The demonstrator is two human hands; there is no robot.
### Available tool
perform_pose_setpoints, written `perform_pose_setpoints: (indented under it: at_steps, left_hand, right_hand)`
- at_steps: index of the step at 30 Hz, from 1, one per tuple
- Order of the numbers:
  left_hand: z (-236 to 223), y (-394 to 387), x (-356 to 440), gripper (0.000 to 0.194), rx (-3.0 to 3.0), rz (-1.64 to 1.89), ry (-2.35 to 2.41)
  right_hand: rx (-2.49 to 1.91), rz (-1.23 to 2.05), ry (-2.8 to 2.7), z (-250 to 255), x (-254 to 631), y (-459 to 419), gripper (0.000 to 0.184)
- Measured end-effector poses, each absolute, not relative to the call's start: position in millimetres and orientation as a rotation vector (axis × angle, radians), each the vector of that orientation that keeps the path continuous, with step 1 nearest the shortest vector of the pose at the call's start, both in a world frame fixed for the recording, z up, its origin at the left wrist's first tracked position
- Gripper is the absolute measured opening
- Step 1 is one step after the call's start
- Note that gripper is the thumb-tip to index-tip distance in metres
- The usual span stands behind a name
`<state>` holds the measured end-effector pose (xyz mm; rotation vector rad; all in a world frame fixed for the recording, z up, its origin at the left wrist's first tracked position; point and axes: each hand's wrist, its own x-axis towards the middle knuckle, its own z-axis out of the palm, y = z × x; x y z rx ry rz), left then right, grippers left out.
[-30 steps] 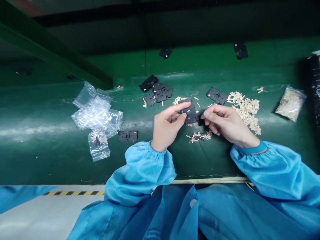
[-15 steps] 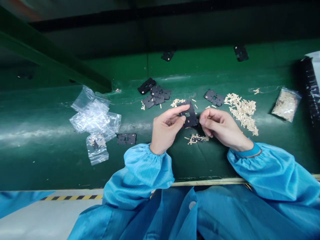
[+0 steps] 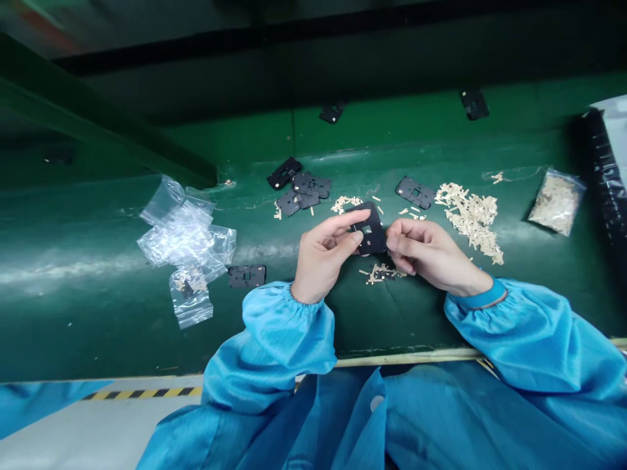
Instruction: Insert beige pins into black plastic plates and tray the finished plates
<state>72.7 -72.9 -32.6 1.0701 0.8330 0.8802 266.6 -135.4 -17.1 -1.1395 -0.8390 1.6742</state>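
My left hand (image 3: 326, 254) pinches a flat black plastic plate (image 3: 376, 236) by its left side, thumb on the face and index finger along the top. The plate is tilted up off the table and has small cut-out openings. At its right edge my right hand (image 3: 421, 251) is closed, thumb against fingertips; whatever those fingers hold, if anything, is hidden. Below the plate lies a small heap of beige and black bits (image 3: 382, 273). Behind it are scattered beige strips (image 3: 347, 203).
Several black plates (image 3: 311, 185) lie overlapped behind my left hand, another plate (image 3: 415, 192) behind my right. A pile of beige pieces (image 3: 473, 215) and a filled clear bag (image 3: 557, 202) are at right. Clear plastic bags (image 3: 183, 225) lie left, near a green post (image 3: 186, 156).
The plate has turned in my left hand, so its openings now show more plainly. My right hand has come in closer to its right edge. The whole view has shifted slightly.
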Motion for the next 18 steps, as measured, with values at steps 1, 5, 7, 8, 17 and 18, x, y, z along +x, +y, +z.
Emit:
perform_pose_setpoints:
  at_steps: [1,5,7,8,17,18]
  left_hand:
    - [-32.3,-72.6,72.5,0.030,1.045,0.866,0.822]
    - [-30.4,-71.3,71.9,0.031,0.940,0.813,0.778]
    - [-29.4,-71.3,72.2,0.032,0.901,0.793,0.767]
    - [-29.0,-71.5,72.5,0.032,0.886,0.786,0.762]
    - [-28.6,-77.5,78.5,0.036,0.753,0.817,0.784]
    - [-28.4,-77.8,79.1,0.037,0.735,0.825,0.794]
  right_hand:
    - [-1.118,1.703,-0.833,-17.0,266.4,-135.7,0.019]
    - [-1.027,1.813,-0.800,-17.5,265.2,-136.4,0.023]
    - [-1.003,1.810,-0.784,-18.0,264.6,-136.6,0.021]
    - [-1.002,1.795,-0.780,-18.3,264.1,-136.7,0.021]
    - [-0.972,1.727,-0.784,-19.8,258.2,-137.7,0.023]
    - [-0.971,1.717,-0.795,-20.1,257.9,-137.7,0.022]
